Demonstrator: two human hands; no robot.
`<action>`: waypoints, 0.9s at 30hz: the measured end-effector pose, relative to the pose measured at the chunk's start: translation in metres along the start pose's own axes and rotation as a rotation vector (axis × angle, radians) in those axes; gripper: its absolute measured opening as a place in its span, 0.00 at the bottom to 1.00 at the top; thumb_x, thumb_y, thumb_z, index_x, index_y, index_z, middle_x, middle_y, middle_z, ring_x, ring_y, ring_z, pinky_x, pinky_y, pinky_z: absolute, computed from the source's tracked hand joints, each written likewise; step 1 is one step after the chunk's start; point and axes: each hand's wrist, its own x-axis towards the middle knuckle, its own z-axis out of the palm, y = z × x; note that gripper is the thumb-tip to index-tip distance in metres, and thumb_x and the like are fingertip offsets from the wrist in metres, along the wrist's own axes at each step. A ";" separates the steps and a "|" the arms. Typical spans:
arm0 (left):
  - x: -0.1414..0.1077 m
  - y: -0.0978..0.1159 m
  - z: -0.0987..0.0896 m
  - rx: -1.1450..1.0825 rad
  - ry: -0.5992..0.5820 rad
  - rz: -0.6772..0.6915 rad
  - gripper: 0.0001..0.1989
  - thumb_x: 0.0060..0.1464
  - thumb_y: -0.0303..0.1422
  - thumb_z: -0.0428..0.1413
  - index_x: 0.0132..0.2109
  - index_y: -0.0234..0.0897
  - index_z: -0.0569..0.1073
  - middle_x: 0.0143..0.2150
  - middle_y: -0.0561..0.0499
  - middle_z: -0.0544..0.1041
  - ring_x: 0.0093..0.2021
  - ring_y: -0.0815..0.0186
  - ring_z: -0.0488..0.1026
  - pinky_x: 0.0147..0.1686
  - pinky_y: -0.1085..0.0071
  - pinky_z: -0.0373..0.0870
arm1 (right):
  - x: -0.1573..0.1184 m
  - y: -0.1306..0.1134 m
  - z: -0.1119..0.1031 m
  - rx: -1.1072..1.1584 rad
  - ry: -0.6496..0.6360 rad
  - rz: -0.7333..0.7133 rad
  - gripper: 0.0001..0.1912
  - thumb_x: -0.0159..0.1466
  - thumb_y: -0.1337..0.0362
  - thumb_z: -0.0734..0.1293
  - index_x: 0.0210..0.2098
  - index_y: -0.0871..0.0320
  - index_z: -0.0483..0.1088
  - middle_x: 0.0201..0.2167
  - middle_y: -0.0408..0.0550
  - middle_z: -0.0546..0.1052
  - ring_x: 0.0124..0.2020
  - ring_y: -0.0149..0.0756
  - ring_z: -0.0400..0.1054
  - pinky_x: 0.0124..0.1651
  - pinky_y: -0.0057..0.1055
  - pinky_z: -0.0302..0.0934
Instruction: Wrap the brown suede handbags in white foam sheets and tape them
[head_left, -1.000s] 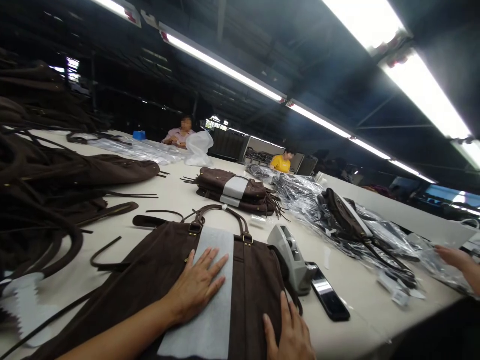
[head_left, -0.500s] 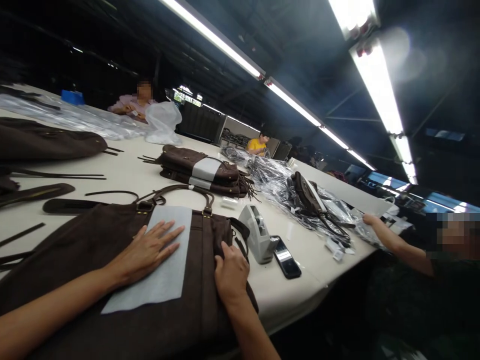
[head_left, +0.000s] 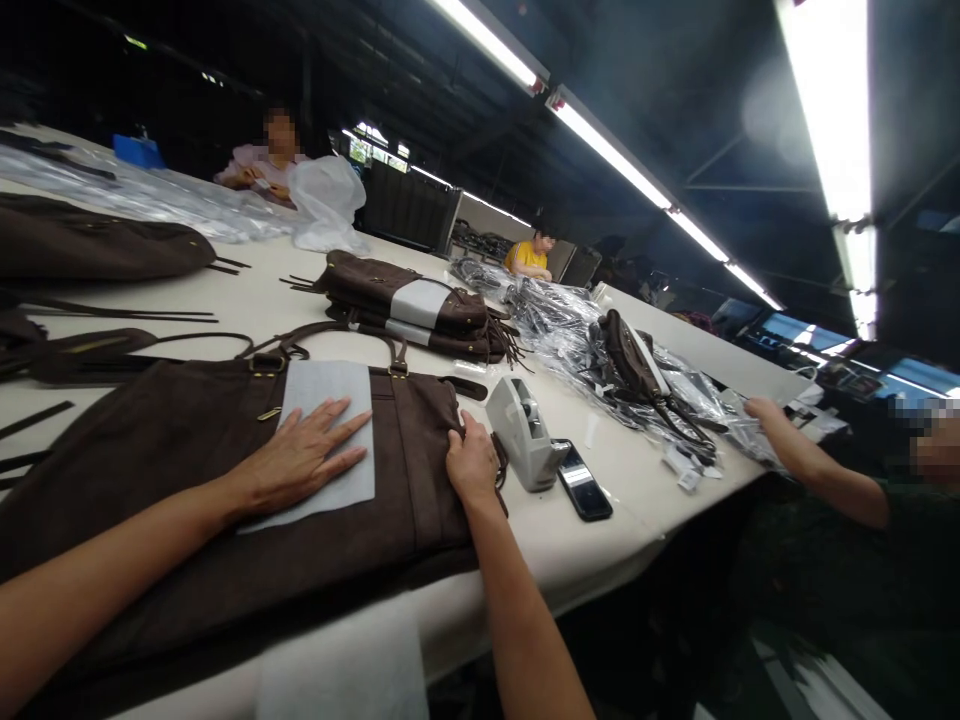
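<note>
A large dark brown bag [head_left: 225, 570] lies flat on the white table, its handles toward the far side. Across its upper part rests a pale grey sheet [head_left: 352, 390]. My left hand [head_left: 300, 460] lies on that sheet with its fingers spread. At the bag's right edge, my right hand [head_left: 474, 460] has its fingers closed on the dark material. Another pale sheet [head_left: 345, 665] hangs at the table's front edge, partly under the bag.
Right of the bag are a grey tape dispenser [head_left: 521, 435] and a phone [head_left: 583, 482]. Behind lie stacked brown bags [head_left: 360, 285] and plastic-wrapped items [head_left: 555, 320]. A person's arm [head_left: 817, 465] reaches in at the right. Two people are across the table [head_left: 262, 250].
The bag appears shifted away from the table's front edge, uncovering the hanging pale sheet. Both hands have stayed with it, and the right part of the bag looks flatter. The view has also tilted.
</note>
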 end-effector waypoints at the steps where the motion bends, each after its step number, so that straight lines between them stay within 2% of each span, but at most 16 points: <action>1: -0.003 0.003 0.001 0.002 -0.020 0.000 0.34 0.62 0.54 0.37 0.70 0.47 0.50 0.74 0.42 0.42 0.73 0.50 0.39 0.68 0.42 0.42 | -0.007 0.002 -0.001 -0.021 0.025 -0.015 0.27 0.67 0.68 0.60 0.65 0.58 0.62 0.54 0.56 0.73 0.57 0.46 0.66 0.58 0.39 0.60; 4: -0.010 0.010 0.003 0.013 -0.075 0.011 0.37 0.61 0.56 0.38 0.71 0.45 0.47 0.74 0.42 0.37 0.73 0.49 0.35 0.69 0.45 0.40 | -0.026 0.008 -0.003 -0.058 0.061 -0.061 0.34 0.62 0.78 0.56 0.67 0.56 0.60 0.61 0.55 0.67 0.62 0.44 0.60 0.63 0.38 0.56; 6: -0.012 0.011 0.003 0.020 -0.089 0.045 0.37 0.60 0.57 0.39 0.71 0.46 0.48 0.74 0.44 0.36 0.73 0.48 0.35 0.70 0.46 0.39 | -0.034 0.011 -0.003 -0.060 0.056 -0.100 0.37 0.59 0.81 0.55 0.66 0.55 0.62 0.66 0.52 0.60 0.67 0.42 0.55 0.66 0.37 0.53; 8: -0.012 0.010 0.002 0.025 -0.088 0.086 0.37 0.59 0.58 0.41 0.70 0.48 0.50 0.74 0.46 0.37 0.73 0.48 0.36 0.70 0.46 0.39 | -0.036 0.013 -0.002 -0.068 0.022 -0.156 0.37 0.58 0.82 0.54 0.63 0.54 0.66 0.69 0.50 0.56 0.69 0.41 0.50 0.69 0.38 0.49; 11: -0.013 0.008 0.000 0.020 -0.091 0.109 0.37 0.58 0.59 0.42 0.69 0.51 0.52 0.74 0.47 0.39 0.73 0.48 0.37 0.69 0.45 0.40 | -0.031 0.014 -0.003 -0.084 -0.048 -0.216 0.32 0.59 0.81 0.55 0.59 0.57 0.70 0.68 0.51 0.59 0.69 0.41 0.50 0.70 0.40 0.47; 14: -0.015 0.009 -0.002 -0.019 -0.081 0.105 0.36 0.57 0.59 0.43 0.68 0.52 0.55 0.74 0.47 0.43 0.73 0.48 0.40 0.69 0.44 0.42 | -0.024 0.007 -0.012 -0.109 -0.076 -0.261 0.27 0.59 0.79 0.58 0.54 0.62 0.74 0.66 0.57 0.62 0.69 0.45 0.51 0.70 0.43 0.47; 16: -0.016 0.011 -0.004 -0.044 -0.064 0.108 0.35 0.57 0.59 0.44 0.67 0.53 0.57 0.74 0.47 0.45 0.73 0.47 0.42 0.68 0.43 0.43 | -0.017 -0.006 -0.021 -0.101 -0.060 -0.362 0.24 0.59 0.77 0.59 0.52 0.65 0.75 0.65 0.58 0.64 0.69 0.46 0.51 0.70 0.43 0.46; 19: -0.017 0.014 -0.007 -0.062 -0.054 0.106 0.34 0.58 0.58 0.44 0.67 0.53 0.58 0.73 0.47 0.45 0.73 0.47 0.42 0.68 0.42 0.43 | 0.002 -0.041 -0.028 -0.029 -0.089 -0.525 0.22 0.61 0.74 0.60 0.52 0.62 0.75 0.60 0.54 0.69 0.65 0.39 0.58 0.68 0.34 0.49; 22: -0.019 0.017 -0.010 -0.077 -0.046 0.102 0.34 0.58 0.58 0.44 0.67 0.53 0.58 0.73 0.46 0.46 0.73 0.46 0.42 0.68 0.41 0.42 | 0.034 -0.081 -0.014 0.015 -0.265 -0.448 0.17 0.61 0.70 0.64 0.47 0.56 0.77 0.51 0.48 0.77 0.56 0.36 0.67 0.61 0.30 0.56; 25: -0.020 0.017 -0.012 -0.109 -0.023 0.114 0.34 0.58 0.59 0.44 0.66 0.54 0.59 0.73 0.45 0.47 0.72 0.44 0.43 0.67 0.38 0.44 | 0.077 -0.109 0.021 0.008 -0.357 -0.271 0.07 0.61 0.66 0.67 0.34 0.59 0.78 0.36 0.50 0.80 0.43 0.39 0.73 0.50 0.30 0.64; 27: -0.021 0.016 -0.014 -0.125 -0.007 0.121 0.33 0.58 0.59 0.45 0.66 0.55 0.61 0.73 0.45 0.49 0.72 0.43 0.44 0.66 0.36 0.45 | 0.103 -0.118 0.048 0.023 -0.391 -0.171 0.12 0.63 0.61 0.66 0.28 0.62 0.75 0.25 0.51 0.78 0.32 0.37 0.74 0.39 0.28 0.67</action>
